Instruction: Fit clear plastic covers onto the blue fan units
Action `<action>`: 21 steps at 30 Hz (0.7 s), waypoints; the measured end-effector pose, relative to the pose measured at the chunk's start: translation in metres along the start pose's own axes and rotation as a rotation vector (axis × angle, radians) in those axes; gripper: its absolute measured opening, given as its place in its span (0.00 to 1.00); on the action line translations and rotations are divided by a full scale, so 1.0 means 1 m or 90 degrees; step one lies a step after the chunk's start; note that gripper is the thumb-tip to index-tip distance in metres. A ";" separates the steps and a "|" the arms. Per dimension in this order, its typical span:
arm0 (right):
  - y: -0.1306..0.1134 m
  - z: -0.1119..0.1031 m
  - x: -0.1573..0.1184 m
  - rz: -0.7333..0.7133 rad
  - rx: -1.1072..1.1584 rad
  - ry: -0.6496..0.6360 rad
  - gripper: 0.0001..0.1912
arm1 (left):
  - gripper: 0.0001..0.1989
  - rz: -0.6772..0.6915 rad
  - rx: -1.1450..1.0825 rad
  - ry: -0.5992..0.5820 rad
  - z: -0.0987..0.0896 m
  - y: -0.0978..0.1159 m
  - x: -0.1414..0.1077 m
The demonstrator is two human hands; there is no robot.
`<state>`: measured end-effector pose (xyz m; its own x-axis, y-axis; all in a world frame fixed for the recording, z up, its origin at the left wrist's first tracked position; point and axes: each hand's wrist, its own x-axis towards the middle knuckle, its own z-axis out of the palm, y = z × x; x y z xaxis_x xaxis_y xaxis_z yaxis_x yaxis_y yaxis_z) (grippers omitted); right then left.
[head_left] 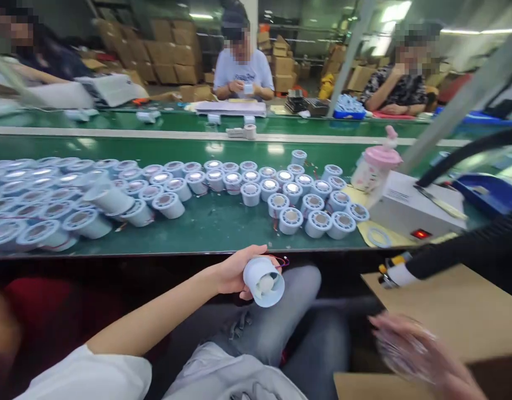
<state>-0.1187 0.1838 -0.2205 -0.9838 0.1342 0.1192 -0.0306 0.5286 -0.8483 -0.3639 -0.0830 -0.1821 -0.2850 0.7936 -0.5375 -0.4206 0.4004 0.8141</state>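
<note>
Over my lap, my left hand (232, 273) is closed around a light-blue round fan unit (251, 280), its open end tilted towards me and white blades showing inside. Thin red and dark wires (284, 261) stick out behind it. At the lower right, my right hand (445, 361) is smeared by motion, with a clear plastic piece (403, 347) in its fingers. The exact shape of that piece is too blurred to make out. Beside this hand is an open cardboard box (460, 311).
Many similar fan units (291, 221) stand on the green bench (214, 225). On the right are a grey-white box with a red lit switch (421, 234), a pink-lidded cup (370, 169), a black hose (468, 250) and a blue tray (489, 191). Several people sit opposite.
</note>
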 end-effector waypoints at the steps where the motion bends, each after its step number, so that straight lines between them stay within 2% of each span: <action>1: -0.009 0.007 0.001 -0.031 -0.015 -0.013 0.22 | 0.32 -0.011 0.003 -0.064 0.008 0.002 0.010; 3: -0.029 0.026 0.013 -0.071 -0.155 -0.028 0.25 | 0.28 -0.027 0.023 -0.176 0.022 0.007 0.023; 6: -0.051 0.051 0.040 -0.113 -0.289 0.043 0.24 | 0.18 -0.037 0.163 -0.276 0.037 0.016 0.031; 8: -0.056 0.058 0.049 -0.113 -0.319 0.043 0.21 | 0.15 -0.025 0.284 -0.286 0.042 0.021 0.033; 10: -0.054 0.059 0.048 -0.102 -0.315 0.043 0.18 | 0.14 0.014 0.381 -0.265 0.043 0.024 0.033; 12: -0.051 0.057 0.041 -0.095 -0.315 0.083 0.19 | 0.14 0.047 0.433 -0.247 0.042 0.024 0.033; 14: -0.049 0.055 0.035 -0.110 -0.344 0.104 0.20 | 0.15 0.040 0.444 -0.256 0.041 0.021 0.033; 17: -0.050 0.058 0.032 -0.132 -0.374 0.051 0.21 | 0.17 0.007 0.439 -0.279 0.040 0.016 0.036; 21: -0.050 0.067 0.034 -0.094 -0.346 0.003 0.11 | 0.15 0.047 0.444 -0.273 0.042 0.012 0.037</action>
<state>-0.1621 0.1060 -0.2091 -0.9751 0.0290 0.2200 -0.0716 0.8974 -0.4354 -0.3435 -0.0300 -0.1833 0.1224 0.8789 -0.4610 0.2584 0.4203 0.8698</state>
